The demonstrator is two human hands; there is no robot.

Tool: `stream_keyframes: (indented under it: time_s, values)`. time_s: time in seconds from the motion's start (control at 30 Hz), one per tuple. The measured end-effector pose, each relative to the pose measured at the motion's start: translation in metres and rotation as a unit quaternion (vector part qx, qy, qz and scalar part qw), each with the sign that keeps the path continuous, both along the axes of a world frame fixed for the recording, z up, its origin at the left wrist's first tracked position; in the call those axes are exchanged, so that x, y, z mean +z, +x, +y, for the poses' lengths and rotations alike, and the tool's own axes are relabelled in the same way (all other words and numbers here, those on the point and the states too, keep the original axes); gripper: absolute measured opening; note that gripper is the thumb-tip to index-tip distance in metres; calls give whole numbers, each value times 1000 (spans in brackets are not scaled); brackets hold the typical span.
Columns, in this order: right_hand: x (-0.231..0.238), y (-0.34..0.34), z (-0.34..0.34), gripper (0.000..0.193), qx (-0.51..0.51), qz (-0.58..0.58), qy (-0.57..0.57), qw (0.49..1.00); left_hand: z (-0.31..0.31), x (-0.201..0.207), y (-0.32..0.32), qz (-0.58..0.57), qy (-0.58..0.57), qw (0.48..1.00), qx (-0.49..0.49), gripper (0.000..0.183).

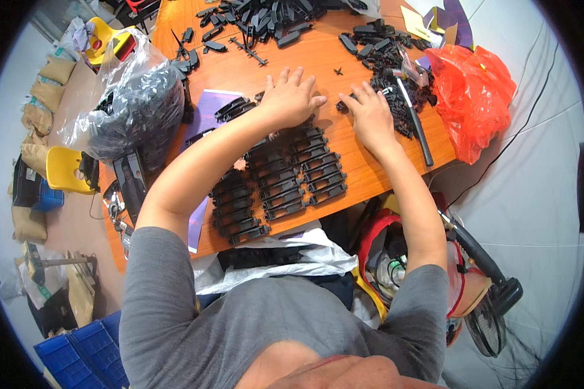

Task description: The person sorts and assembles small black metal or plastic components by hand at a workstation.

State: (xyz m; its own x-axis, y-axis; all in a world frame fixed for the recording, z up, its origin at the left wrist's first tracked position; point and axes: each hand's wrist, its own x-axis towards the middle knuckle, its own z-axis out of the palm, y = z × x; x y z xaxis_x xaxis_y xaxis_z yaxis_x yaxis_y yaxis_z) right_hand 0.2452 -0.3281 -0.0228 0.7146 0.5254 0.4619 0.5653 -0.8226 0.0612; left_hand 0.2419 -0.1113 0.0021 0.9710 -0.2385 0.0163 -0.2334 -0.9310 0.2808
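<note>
Several rows of black plastic clip-like parts [282, 175] lie side by side on the orange wooden table [318, 58]. My left hand [289, 100] rests palm down at the far end of these rows, its fingers spread, and it covers some of the parts there. Farther right, my right hand [372, 120] is low over the table, fingers apart, at the left edge of a heap of small black parts [405, 117]. No held thing shows in either hand. A tiny black cross-shaped piece [338, 71] lies between and beyond the hands.
Black elongated parts [266, 19] are heaped at the far edge. A clear bag of black parts [136, 104] stands at left, near a purple sheet [207, 110]. A hammer-like tool with a dark handle [418, 133] crosses the right heap, beside a red plastic bag [474, 97].
</note>
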Motion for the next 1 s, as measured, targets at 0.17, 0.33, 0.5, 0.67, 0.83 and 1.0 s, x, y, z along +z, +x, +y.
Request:
stream_keyframes:
  time_s: [0.17,0.33,0.5,0.67,0.83,1.0]
  values:
    - [-1,-35,-11,15,49,2,29,998,20,-9,49,-34,11,998,54,61]
    - [21,-88,-12,34,78,82,65,991,71,-9,138,-139,13,977,159,56]
    - [3,-53,-37,39,-16,-50,90,995,63,18,209,-171,80,947,259,65]
    - [-1,-50,-39,50,-22,-22,96,995,121,-10,259,-118,113,926,339,83]
    - [4,-47,-39,56,-30,0,133,991,141,18,286,-268,217,899,271,77]
    - [2,-46,-39,56,-31,-4,120,992,76,11,313,-101,-13,944,315,96]
